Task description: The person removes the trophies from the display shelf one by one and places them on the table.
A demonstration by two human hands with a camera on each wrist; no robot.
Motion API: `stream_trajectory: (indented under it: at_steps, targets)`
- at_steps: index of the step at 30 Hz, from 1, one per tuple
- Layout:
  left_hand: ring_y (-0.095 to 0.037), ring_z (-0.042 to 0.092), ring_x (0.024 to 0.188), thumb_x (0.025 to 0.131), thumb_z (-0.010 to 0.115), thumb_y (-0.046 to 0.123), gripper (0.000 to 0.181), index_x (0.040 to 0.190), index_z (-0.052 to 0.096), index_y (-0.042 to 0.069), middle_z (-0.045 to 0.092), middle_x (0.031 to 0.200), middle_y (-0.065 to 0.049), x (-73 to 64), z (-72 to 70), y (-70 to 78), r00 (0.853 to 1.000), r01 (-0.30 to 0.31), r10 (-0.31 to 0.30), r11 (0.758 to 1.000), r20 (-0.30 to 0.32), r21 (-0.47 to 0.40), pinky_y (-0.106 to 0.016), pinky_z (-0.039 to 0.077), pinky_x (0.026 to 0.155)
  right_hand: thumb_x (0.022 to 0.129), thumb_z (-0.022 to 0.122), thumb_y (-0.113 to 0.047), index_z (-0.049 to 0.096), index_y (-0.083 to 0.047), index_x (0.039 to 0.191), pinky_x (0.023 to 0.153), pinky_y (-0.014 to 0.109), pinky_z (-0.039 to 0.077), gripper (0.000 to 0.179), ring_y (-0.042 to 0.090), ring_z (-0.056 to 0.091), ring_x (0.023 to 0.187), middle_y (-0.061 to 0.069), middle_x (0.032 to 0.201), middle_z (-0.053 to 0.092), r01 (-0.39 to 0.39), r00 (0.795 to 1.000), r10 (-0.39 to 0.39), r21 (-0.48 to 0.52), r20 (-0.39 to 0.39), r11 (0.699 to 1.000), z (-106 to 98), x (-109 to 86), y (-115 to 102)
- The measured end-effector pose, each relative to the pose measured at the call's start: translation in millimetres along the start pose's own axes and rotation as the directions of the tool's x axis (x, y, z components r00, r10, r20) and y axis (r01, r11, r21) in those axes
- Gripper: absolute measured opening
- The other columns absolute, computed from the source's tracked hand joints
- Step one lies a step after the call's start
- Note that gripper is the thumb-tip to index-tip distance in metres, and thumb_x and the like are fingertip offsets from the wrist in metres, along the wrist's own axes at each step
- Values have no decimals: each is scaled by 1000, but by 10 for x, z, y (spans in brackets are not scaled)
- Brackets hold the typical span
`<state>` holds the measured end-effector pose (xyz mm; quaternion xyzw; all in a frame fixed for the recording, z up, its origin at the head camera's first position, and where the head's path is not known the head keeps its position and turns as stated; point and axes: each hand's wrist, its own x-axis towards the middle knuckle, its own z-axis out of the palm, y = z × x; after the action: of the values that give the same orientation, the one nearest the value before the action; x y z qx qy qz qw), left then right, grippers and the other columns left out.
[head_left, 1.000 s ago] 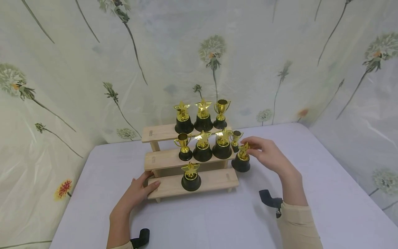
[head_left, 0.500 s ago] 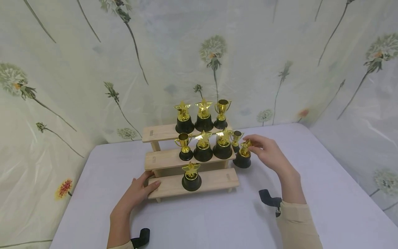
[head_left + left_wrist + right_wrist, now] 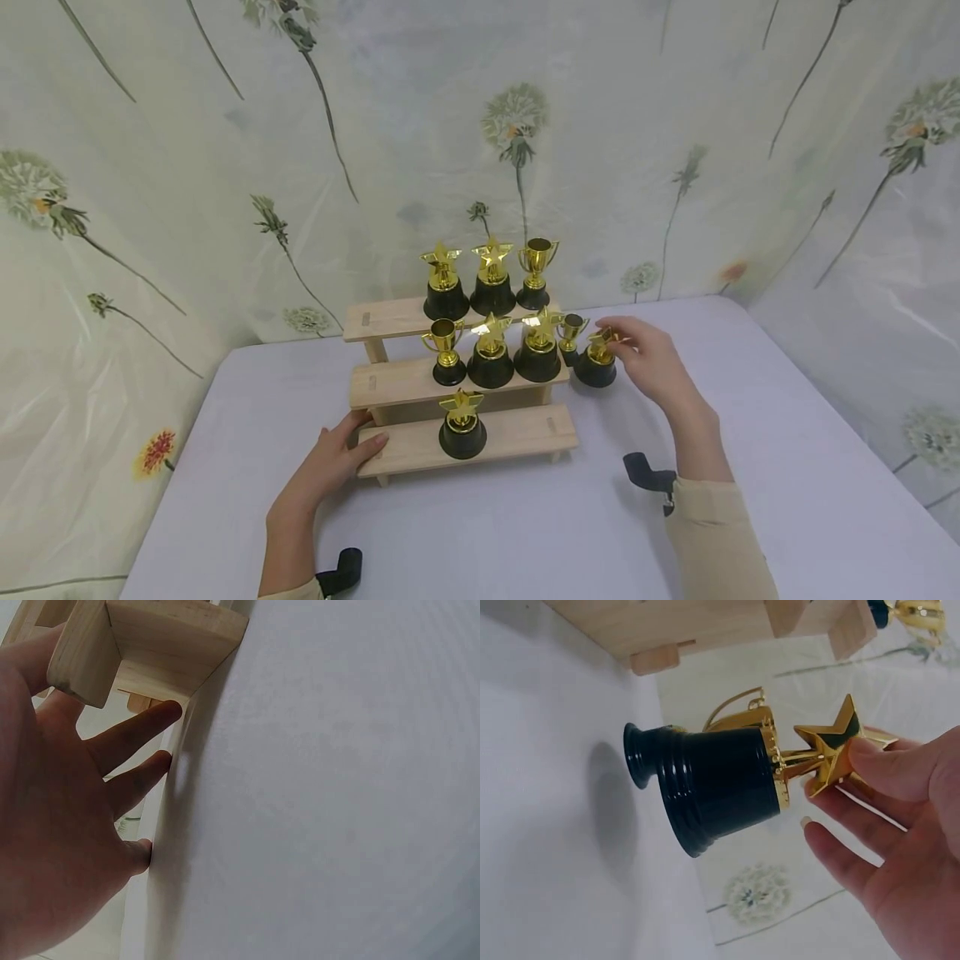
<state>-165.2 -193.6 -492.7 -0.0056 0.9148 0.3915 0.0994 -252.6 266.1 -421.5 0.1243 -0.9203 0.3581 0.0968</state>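
Observation:
My right hand [image 3: 645,358] pinches a gold star trophy [image 3: 596,371] by its star, just right of the wooden three-step stand [image 3: 525,429]. In the right wrist view the held trophy's black base [image 3: 720,776] hangs a little above the table, with a shadow beneath. A small gold cup trophy [image 3: 572,330] is close behind it, partly hidden. With the thumb on top, my left hand [image 3: 330,465] grips the left end of the lowest step; the left wrist view shows the wooden board [image 3: 86,656] between thumb and finger, other fingers spread near the table.
On the top step are two star trophies [image 3: 492,287] and a cup trophy [image 3: 534,271]. The middle step bears a cup trophy [image 3: 447,358] and two star trophies [image 3: 537,354]. One star trophy [image 3: 462,433] stands on the lowest step. A flowered curtain [image 3: 637,167] hangs behind the white table [image 3: 480,533].
My right hand has carried the star trophy slightly back and to the right, away from the stand and nearer the small cup. The left hand and the stand have stayed put.

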Motion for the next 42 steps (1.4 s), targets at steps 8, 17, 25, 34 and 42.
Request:
stream_trajectory:
  at_steps: [8, 17, 25, 34, 42]
  targets:
    - [-45, 15, 152, 94, 54, 62, 75, 153, 38, 18, 37, 159, -13, 2, 3, -14, 1000, 7, -7, 1000, 7, -2, -68, -4, 121, 92, 58, 10, 63, -4, 126, 94, 54, 53, 37, 35, 63, 107, 19, 122, 66, 40, 998, -39, 20, -48, 999, 21, 45, 111]
    - [-43, 15, 153, 94, 54, 61, 76, 153, 37, 17, 37, 159, -13, 9, -1, -10, 1000, 12, -12, 1000, 13, -13, -66, -5, 122, 94, 56, 8, 61, -5, 129, 97, 54, 52, 38, 35, 60, 113, 18, 127, 64, -12, 998, 12, 11, -55, 1000, 52, 82, 172]
    - [-47, 9, 152, 93, 55, 62, 76, 153, 37, 18, 37, 159, -13, 9, -3, -13, 1000, 20, -20, 1000, 16, -22, -68, -4, 120, 94, 55, 9, 61, -4, 130, 96, 55, 52, 39, 36, 58, 114, 19, 126, 63, 4, 997, -3, 8, -83, 1000, 74, 134, 240]
    - [-41, 19, 152, 94, 56, 58, 75, 153, 38, 15, 40, 157, -14, 0, -9, -22, 1000, 8, -8, 1000, 4, -10, -64, -4, 123, 95, 54, 9, 59, -3, 132, 97, 56, 51, 39, 39, 57, 116, 21, 129, 61, -14, 996, 14, 7, -82, 1000, 80, 188, 245]
    - [-41, 16, 153, 93, 56, 61, 76, 153, 38, 17, 41, 158, -12, 13, -9, -20, 1000, 12, -12, 1000, 7, -25, -64, -4, 123, 95, 53, 9, 58, -2, 132, 98, 56, 51, 39, 41, 56, 120, 21, 134, 59, -13, 996, 13, 1, -86, 1000, 93, 247, 295]
